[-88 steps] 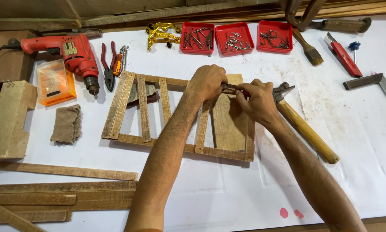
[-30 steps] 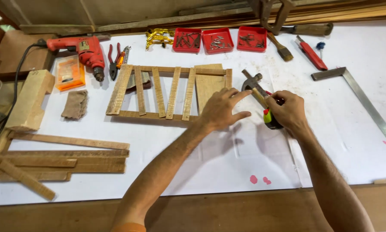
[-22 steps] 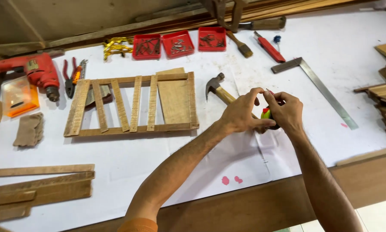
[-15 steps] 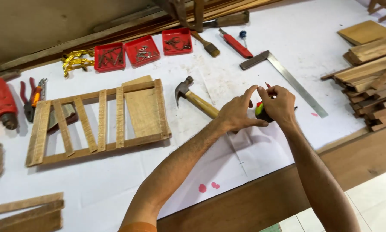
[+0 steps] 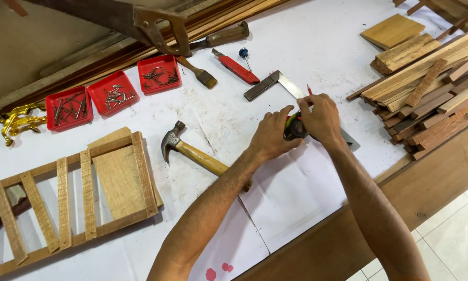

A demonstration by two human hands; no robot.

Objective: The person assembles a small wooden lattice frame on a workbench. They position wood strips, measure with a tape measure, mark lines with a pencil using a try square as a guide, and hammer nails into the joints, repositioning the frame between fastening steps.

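Right of centre in the frame, your 2 hands meet over the white table covering [image 5: 317, 36], both closed around a small dark tape measure [image 5: 295, 127] with green and red on its casing. Your left hand [image 5: 269, 136] curls against its near-left side, fingers bent and thumb up along the casing, while your right hand [image 5: 322, 118] wraps over the top and right side, so most of the tape measure is hidden between them. A red pencil [image 5: 309, 89] pokes up just past your right fingers; whether they grip it, you cannot tell. Just beyond your hands lies a metal try square [image 5: 278, 83], one blade running under your right hand. Left of your left forearm rests a claw hammer [image 5: 192, 151] with a wooden handle, its end passing beneath that arm. At the lower left sits a slatted wooden frame [image 5: 72, 198] with a board inside it. Along the upper left stand 3 red trays [image 5: 114, 92] of nails and screws, with a gold-coloured fitting [image 5: 17, 118] beside them. Toward the top lie a brush [image 5: 197, 73], a red utility knife [image 5: 236, 67] and a hand saw [image 5: 135, 21]. At the upper right, a stack of wood strips [image 5: 426, 78] fills the table edge.
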